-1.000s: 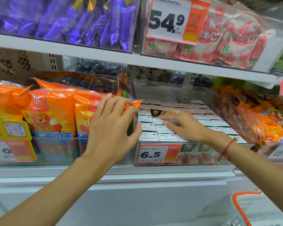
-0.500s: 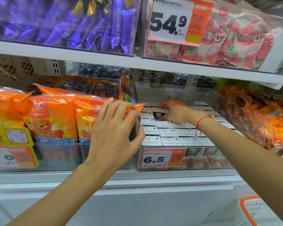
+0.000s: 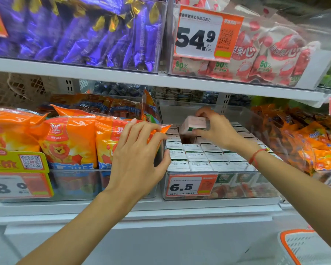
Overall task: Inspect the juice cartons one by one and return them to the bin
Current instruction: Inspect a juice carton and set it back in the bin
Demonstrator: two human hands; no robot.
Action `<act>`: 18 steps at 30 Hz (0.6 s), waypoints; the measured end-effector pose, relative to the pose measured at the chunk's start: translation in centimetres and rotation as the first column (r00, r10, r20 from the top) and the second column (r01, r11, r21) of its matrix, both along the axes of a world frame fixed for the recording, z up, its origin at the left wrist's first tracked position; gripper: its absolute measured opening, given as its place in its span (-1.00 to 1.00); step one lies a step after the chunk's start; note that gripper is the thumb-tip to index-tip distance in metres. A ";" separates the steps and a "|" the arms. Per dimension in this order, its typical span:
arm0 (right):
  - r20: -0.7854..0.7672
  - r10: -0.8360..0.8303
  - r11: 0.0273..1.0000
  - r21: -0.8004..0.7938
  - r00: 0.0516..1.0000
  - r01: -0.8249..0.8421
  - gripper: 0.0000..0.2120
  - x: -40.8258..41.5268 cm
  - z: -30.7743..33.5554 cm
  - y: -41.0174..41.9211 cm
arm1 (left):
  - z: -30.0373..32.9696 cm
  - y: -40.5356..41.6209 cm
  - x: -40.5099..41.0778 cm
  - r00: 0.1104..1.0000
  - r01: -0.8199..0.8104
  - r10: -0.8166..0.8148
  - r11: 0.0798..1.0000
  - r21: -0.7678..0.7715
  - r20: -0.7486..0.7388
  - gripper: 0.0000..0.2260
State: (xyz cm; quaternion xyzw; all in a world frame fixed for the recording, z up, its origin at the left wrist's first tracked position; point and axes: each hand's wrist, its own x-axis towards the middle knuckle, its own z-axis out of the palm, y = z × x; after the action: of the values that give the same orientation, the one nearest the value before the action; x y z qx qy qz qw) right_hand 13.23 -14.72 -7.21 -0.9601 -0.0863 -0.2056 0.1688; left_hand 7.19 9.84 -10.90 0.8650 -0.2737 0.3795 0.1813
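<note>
One small pink-topped juice carton pinched in right hand fingers, lifted above its empty slot in clear plastic bin for inspection; left hand, fingers loosely spread, steadies bin's corner.

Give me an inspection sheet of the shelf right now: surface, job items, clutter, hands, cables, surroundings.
Surface: white store shelf, bins side by side.
Job's things: clear plastic bin of white-topped juice cartons; one small juice carton lifted above a gap in the rows.
Clutter: orange snack bags in the neighbouring bin.
Hands: right hand has its grip on the lifted carton; left hand rests at the bin's left wall, fingers relaxed.
Cables: nothing seen.
Surroundings: orange 6.5 price tag; purple wrapped sweets above; white basket lower right.
</note>
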 end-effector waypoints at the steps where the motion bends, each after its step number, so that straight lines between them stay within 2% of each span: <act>1: 0.073 0.003 1.000 0.025 0.997 -0.005 -0.61 -1.6 0.1 0.1 | 0.1 0.0 0.0 1.000 0.003 -0.003 1.000 0.005 -0.003 -0.77; 4: 0.261 0.065 0.975 0.187 0.963 -0.117 -0.66 -7.3 0.1 1.1 | 0.7 -0.1 -0.4 1.000 -0.001 0.001 1.000 0.007 -0.019 -0.75; 6: 0.314 0.075 0.934 0.310 0.946 -0.177 -0.66 -11.2 0.2 2.0 | 1.2 -0.2 -0.7 1.000 -0.006 0.006 1.000 0.011 -0.019 -0.73; 9: 0.254 0.064 0.846 0.499 0.965 -0.188 -0.72 -15.8 -0.4 2.7 | 1.8 -0.9 -1.9 0.999 0.042 -0.042 0.999 -0.001 0.021 -0.74; 11: 0.185 0.098 0.732 0.653 0.978 -0.197 -0.73 -17.9 -1.2 3.0 | 1.8 -1.7 -3.2 0.989 0.146 -0.146 0.989 -0.009 0.026 -0.74; 12: 0.165 0.112 0.686 0.701 0.980 -0.196 -0.72 -18.6 -1.6 3.1 | 1.7 -2.2 -4.1 0.974 0.220 -0.221 0.975 -0.027 -0.044 -0.73; 13: 0.150 0.113 0.665 0.723 0.982 -0.187 -0.72 -19.0 -2.0 3.1 | 1.6 -2.7 -5.1 0.934 0.294 -0.306 0.951 -0.092 -0.186 -0.72; 14: 0.133 0.110 0.658 0.733 0.985 -0.172 -0.72 -19.3 -2.3 3.0 | 1.5 -3.3 -6.0 0.836 0.336 -0.391 0.919 -0.205 -0.384 -0.74; 15: 0.113 0.105 0.649 0.745 0.988 -0.154 -0.73 -19.4 -2.5 2.8 | 1.5 -3.8 -6.7 0.662 0.346 -0.495 0.868 -0.357 -0.563 -0.79; 16: 0.088 0.103 0.631 0.764 0.991 -0.133 -0.76 -19.4 -2.8 2.6 | 1.5 -4.2 -6.9 0.449 0.306 -0.592 0.806 -0.507 -0.670 -0.84; 17: 0.059 0.099 0.608 0.786 0.993 -0.107 -0.78 -19.4 -3.1 2.3 | 1.4 -4.5 -6.7 0.289 0.249 -0.648 0.762 -0.598 -0.705 -0.86; 18: 0.026 0.094 0.586 0.807 0.995 -0.077 -0.79 -19.4 -3.4 2.0 | 1.2 -4.6 -6.3 0.211 0.220 -0.661 0.750 -0.624 -0.720 -0.87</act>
State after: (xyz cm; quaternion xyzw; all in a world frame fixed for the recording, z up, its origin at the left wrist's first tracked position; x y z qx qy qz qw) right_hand -6.13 -12.67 -10.59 -0.7763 -0.0282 -0.2049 0.5954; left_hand 0.84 5.20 -9.74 0.7457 -0.2831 -0.1940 0.5712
